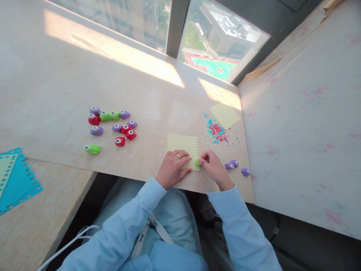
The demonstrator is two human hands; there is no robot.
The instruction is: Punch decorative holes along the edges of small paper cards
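Note:
A pale yellow sheet of paper lies on the tabletop before me, with small punched holes along its left and right edges. My left hand rests flat on its lower part, fingers stretched out and holding nothing. At the sheet's lower right edge, my right hand has its fingers closed on a small green craft punch. The punch sits at the paper's edge, partly hidden by the fingers. Close by on the right are purple craft punches.
Several purple, red and green punches stand to the left. Blue and red paper bits are scattered at the right, beside more yellow paper. Punched blue paper lies far left. A wall bounds the right; a window is ahead.

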